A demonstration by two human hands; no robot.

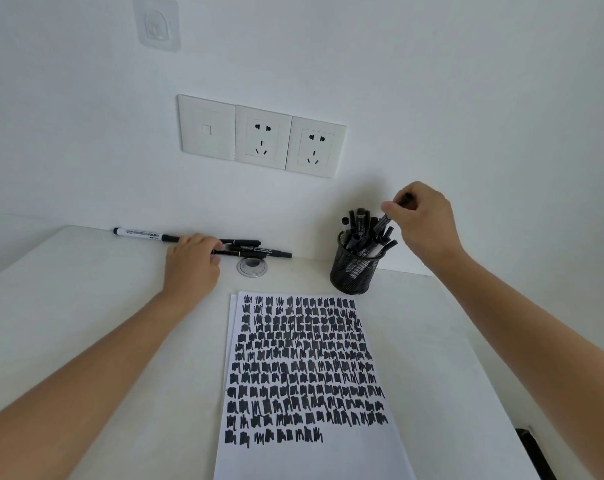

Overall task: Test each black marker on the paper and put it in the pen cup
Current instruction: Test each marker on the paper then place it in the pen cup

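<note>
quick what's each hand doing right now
Left hand: closing on a marker lying by the wall.
Right hand: pinching a black marker over the pen cup.

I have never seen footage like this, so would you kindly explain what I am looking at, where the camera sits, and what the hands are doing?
There is no machine here: a person wears one wide-angle camera on the head, looking down at their own bare arms. On the white desk lies a paper nearly covered with black test scribbles. The right hand holds a black marker over a mesh pen cup already full of markers. The left hand rests on a few loose markers by the wall; whether it grips one is unclear. Wall sockets are above.
</note>
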